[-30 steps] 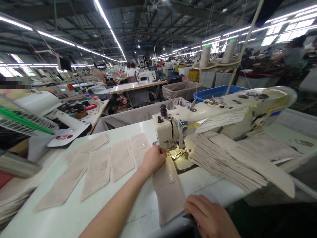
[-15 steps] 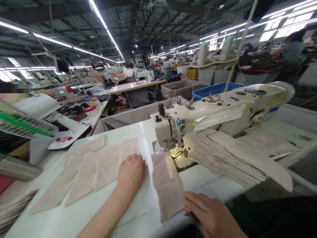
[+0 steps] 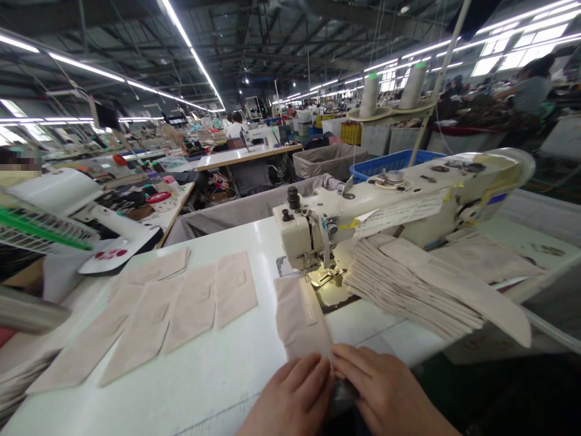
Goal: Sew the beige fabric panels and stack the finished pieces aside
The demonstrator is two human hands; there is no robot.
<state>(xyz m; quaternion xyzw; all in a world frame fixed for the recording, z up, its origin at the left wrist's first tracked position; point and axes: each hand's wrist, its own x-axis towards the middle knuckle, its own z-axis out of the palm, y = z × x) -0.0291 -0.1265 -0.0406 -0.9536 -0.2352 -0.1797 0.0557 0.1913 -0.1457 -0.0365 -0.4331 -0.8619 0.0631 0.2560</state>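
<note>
A beige fabric piece (image 3: 297, 318) with a small stitched tab lies in front of the sewing machine (image 3: 313, 236), its far end close to the presser foot. My left hand (image 3: 295, 390) has its fingers closed on the near end of the piece. Right beside it, my right hand (image 3: 379, 381) pinches the near right corner. Something small and dark shows under the right fingers; its kind cannot be made out. Further left, several similar beige pieces (image 3: 236, 287) lie spread in a slanting row on the table (image 3: 218, 375).
A stack of beige strips (image 3: 408, 290) lies under the machine arm, a long curved piece on top. A white fan (image 3: 59, 194) stands at the left. Behind are a blue basket (image 3: 385, 165), a grey cloth bin (image 3: 254, 206) and thread cones (image 3: 370, 97).
My left hand has come off the row of pieces at the left and moved right and nearer, onto the piece before the machine. My right hand stays at its corner.
</note>
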